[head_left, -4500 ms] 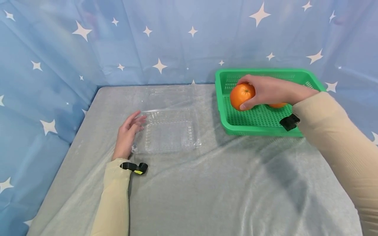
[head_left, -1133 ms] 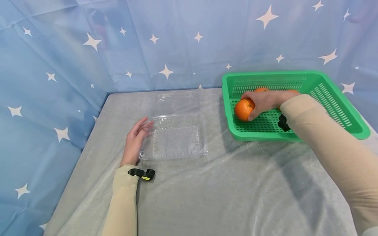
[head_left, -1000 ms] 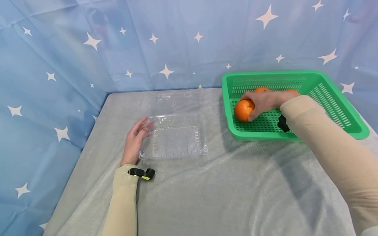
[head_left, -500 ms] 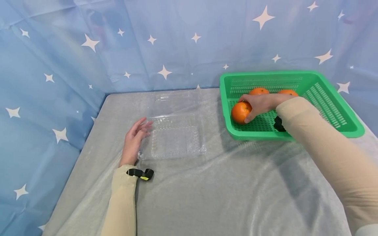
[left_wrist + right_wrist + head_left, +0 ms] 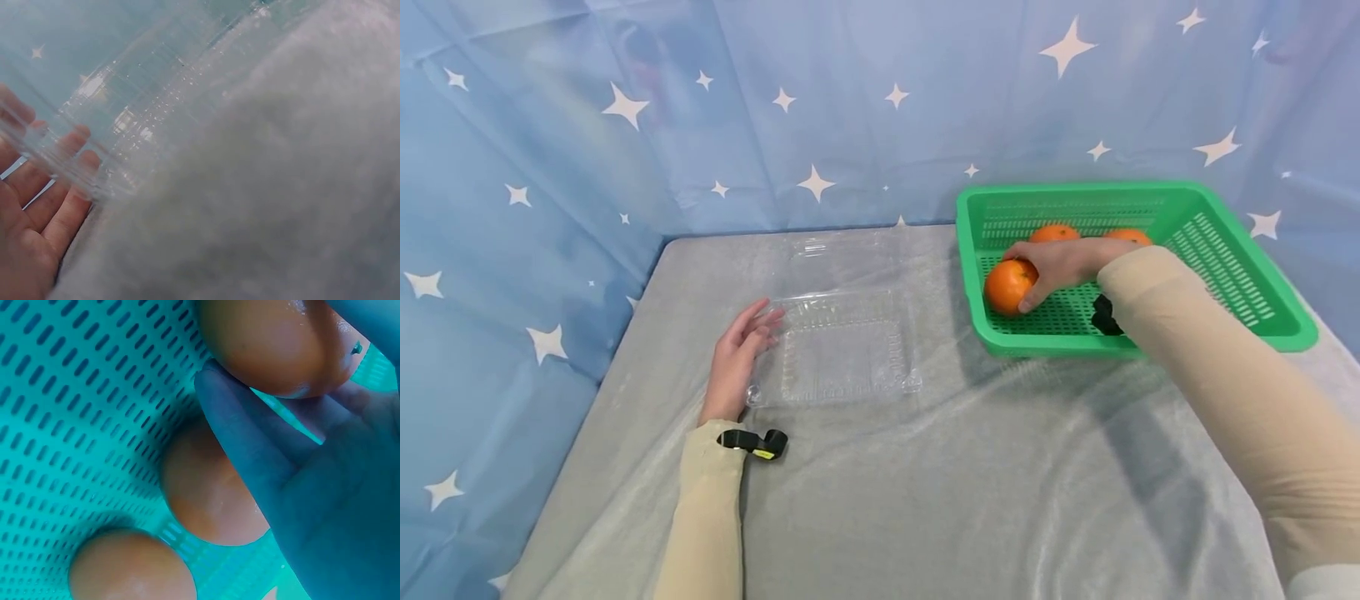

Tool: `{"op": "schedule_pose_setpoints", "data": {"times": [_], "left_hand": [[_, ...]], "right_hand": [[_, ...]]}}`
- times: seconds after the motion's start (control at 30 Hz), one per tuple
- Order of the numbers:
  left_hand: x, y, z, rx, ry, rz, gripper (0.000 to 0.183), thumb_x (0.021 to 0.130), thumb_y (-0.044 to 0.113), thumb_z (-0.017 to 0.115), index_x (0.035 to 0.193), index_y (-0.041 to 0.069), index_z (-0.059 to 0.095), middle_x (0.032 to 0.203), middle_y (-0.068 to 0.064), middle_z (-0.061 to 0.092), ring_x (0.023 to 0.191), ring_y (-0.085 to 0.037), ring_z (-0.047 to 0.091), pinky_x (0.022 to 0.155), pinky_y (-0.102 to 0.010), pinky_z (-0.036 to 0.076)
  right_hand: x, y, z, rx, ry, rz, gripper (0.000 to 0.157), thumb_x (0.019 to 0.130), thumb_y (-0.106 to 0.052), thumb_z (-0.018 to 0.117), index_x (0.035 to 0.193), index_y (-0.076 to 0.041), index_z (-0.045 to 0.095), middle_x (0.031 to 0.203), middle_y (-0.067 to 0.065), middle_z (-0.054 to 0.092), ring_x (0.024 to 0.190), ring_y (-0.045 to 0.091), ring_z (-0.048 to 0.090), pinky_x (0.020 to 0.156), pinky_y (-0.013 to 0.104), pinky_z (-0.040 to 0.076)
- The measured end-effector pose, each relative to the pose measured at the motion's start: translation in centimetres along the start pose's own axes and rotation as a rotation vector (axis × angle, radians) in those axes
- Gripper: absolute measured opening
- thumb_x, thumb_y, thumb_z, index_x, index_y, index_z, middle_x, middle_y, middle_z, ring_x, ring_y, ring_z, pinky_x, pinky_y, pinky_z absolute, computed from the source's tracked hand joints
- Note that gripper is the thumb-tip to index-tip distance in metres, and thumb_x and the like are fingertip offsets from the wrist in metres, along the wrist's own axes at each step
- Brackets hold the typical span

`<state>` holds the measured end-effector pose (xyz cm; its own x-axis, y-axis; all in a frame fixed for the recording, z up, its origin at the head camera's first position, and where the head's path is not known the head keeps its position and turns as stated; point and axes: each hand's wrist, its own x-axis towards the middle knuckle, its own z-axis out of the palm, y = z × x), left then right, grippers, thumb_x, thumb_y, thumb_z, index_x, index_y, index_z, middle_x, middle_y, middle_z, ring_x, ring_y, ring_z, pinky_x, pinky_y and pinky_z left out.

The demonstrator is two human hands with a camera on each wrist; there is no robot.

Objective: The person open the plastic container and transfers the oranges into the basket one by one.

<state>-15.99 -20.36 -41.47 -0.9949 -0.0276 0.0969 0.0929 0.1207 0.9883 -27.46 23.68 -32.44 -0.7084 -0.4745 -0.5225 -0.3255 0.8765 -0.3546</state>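
My right hand [image 5: 1063,262] reaches into a green plastic basket [image 5: 1075,343] and grips an orange [image 5: 1009,287] near its left end. In the right wrist view the fingers [image 5: 244,431] curve along this orange, and its small green stem end shows. Two more oranges, one toward the back [image 5: 1055,232] and one partly behind the wrist [image 5: 1129,237], lie in the basket. My left hand [image 5: 733,362] rests at the left side of a clear plastic clamshell box [image 5: 842,354], fingers loosely extended by its wall. Its lid [image 5: 842,258] lies folded back.
Grey cloth [image 5: 887,500] covers the table. A blue curtain [image 5: 850,117] with white stars hangs along the back and left. The basket stands at the back right, with a gap between it and the clamshell box.
From 4.5 seconds ago, my right hand has lowered with the orange to the basket's floor. Over the last second both hands stay nearly still while the head view shifts slightly.
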Motion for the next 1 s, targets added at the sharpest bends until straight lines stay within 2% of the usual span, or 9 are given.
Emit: {"op": "schedule_pose_setpoints", "data": {"times": [0.3, 0.6, 0.8, 1.0], "left_hand": [[0.6, -1.5, -0.3, 0.021, 0.018, 0.013, 0.041, 0.094, 0.02, 0.045, 0.134, 0.02, 0.041, 0.123, -0.003, 0.054, 0.112, -0.016, 0.049, 0.09, -0.037, 0.041], [-0.1, 0.0, 0.0, 0.005, 0.01, 0.011, 0.042, 0.094, 0.017, 0.045, 0.135, 0.017, 0.039, 0.125, -0.01, 0.052, 0.115, -0.025, 0.047, 0.092, -0.041, 0.039], [-0.4, 0.7, 0.1, 0.011, 0.009, 0.003, 0.04, 0.094, 0.018, 0.045, 0.134, 0.023, 0.041, 0.126, -0.009, 0.052, 0.114, -0.023, 0.047, 0.093, -0.042, 0.038], [-0.5, 0.8, 0.0, 0.017, -0.014, 0.009, 0.042, 0.094, 0.023, 0.045, 0.135, 0.022, 0.038, 0.127, -0.011, 0.05, 0.116, -0.025, 0.046, 0.095, -0.043, 0.036]], "right_hand": [[0.5, 0.0, 0.0, -0.019, -0.007, -0.008, 0.085, 0.069, -0.046, 0.072, 0.134, -0.008, 0.03, 0.121, 0.015, 0.043, 0.101, 0.031, 0.043, 0.075, 0.044, 0.043], [0.6, -0.8, -0.8, -0.055, -0.031, 0.017, 0.08, 0.073, -0.044, 0.069, 0.133, -0.009, 0.031, 0.118, 0.013, 0.044, 0.099, 0.03, 0.044, 0.073, 0.041, 0.043], [0.5, -1.6, -0.8, -0.058, -0.043, 0.062, 0.079, 0.074, -0.041, 0.068, 0.135, -0.011, 0.028, 0.117, 0.011, 0.044, 0.095, 0.027, 0.046, 0.071, 0.039, 0.045], [0.6, -2.4, -0.7, -0.092, -0.054, 0.091, 0.078, 0.074, -0.04, 0.069, 0.135, -0.014, 0.029, 0.114, 0.009, 0.046, 0.094, 0.026, 0.046, 0.069, 0.038, 0.044]]}}
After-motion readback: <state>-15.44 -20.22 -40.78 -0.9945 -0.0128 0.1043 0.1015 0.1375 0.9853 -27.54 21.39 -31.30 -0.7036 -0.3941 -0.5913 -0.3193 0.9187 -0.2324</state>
